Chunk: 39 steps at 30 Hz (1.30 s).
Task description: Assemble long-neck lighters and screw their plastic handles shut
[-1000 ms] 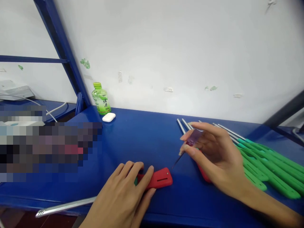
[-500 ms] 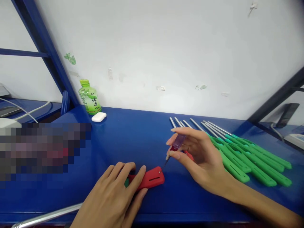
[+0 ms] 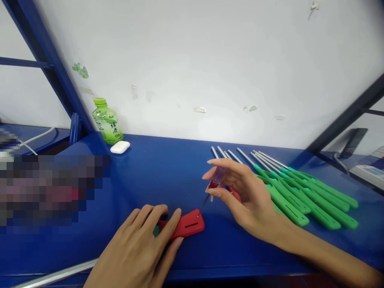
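A red-handled long-reach lighter [image 3: 189,225] lies on the blue table [image 3: 162,172], its slotted end facing right. My left hand [image 3: 141,240] is closed over its middle and presses it down; a bit of green shows beside the fingers. A metal tube [image 3: 66,272] comes out from under that hand toward the lower left. My right hand [image 3: 243,196] pinches a small screwdriver [image 3: 213,183] with a clear purple and red handle. Its thin shaft slants down, the tip at a small screw near the lighter's end. Behind the right hand, another red piece [image 3: 235,195] is partly hidden.
Several green long-reach lighters [image 3: 318,200] with metal tubes lie fanned out at right. A green tea bottle [image 3: 108,122] and a white earbud case [image 3: 120,147] stand by the wall at back left. Blue frame posts [image 3: 49,56] flank the table; a blurred patch covers the left.
The whole view has shifted slightly, so everything sits a little farther left. My right hand still has the screwdriver at the lighter's end, and the left hand keeps its hold.
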Motion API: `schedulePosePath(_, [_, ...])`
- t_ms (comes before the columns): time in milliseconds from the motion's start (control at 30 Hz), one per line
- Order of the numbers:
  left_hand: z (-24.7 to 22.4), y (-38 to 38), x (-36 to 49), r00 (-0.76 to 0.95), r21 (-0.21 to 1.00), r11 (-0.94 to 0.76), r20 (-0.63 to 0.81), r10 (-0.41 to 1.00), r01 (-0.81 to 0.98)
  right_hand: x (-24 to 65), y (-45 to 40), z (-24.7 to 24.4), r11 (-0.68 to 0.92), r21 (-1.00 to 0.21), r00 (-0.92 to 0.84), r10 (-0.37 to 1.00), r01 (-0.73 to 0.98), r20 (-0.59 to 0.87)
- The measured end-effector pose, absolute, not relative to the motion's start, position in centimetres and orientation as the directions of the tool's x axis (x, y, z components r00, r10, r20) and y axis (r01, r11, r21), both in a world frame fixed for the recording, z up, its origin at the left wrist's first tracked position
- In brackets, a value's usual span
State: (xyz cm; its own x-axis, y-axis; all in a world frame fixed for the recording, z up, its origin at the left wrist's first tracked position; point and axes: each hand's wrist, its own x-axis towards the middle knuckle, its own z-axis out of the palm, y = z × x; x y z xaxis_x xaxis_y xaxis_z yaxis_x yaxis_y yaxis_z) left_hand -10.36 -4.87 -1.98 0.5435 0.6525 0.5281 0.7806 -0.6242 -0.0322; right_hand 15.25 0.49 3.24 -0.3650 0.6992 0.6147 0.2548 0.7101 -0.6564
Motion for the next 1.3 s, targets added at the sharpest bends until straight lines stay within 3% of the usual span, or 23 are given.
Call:
schedulePosePath(267, [-2.2, -4.7, -10.6, 0.571, -0.035, -0.653, 0.523, 0.633, 0.757, 14.7, 0.9, 3.3, 0.558, -0.804, -0.295, 0.819, 0.206, 0.493])
schedulePosePath(433, [-2.9, -4.9, -11.0, 0.562, 0.01, -0.653, 0.499, 0.66, 0.757, 14.7, 0.9, 3.4, 0.532, -0.828, -0.293, 0.832, 0.175, 0.472])
schedulePosePath(600, [-2.8, -4.8, -11.0, 0.549, 0.044, -0.657, 0.509, 0.663, 0.753, 15.0, 0.8, 3.3, 0.609, -0.79, -0.285, 0.772, 0.074, 0.568])
schedulePosePath(900, [-2.9, -4.7, -10.9, 0.563, 0.016, -0.659, 0.504, 0.655, 0.752, 15.1, 0.8, 3.1, 0.69, -0.711, -0.36, 0.704, 0.139, 0.613])
schedulePosePath(1167, [-3.0, -4.7, -11.1, 0.58, -0.023, -0.665, 0.512, 0.634, 0.747, 15.4, 0.6, 4.7, 0.814, -0.576, -0.619, 0.491, 0.075, 0.613])
schedulePosePath(1300, [-3.0, -4.6, -11.0, 0.576, -0.015, -0.665, 0.515, 0.635, 0.747, 15.2, 0.7, 4.5, 0.826, -0.562, -0.551, 0.483, 0.029, 0.681])
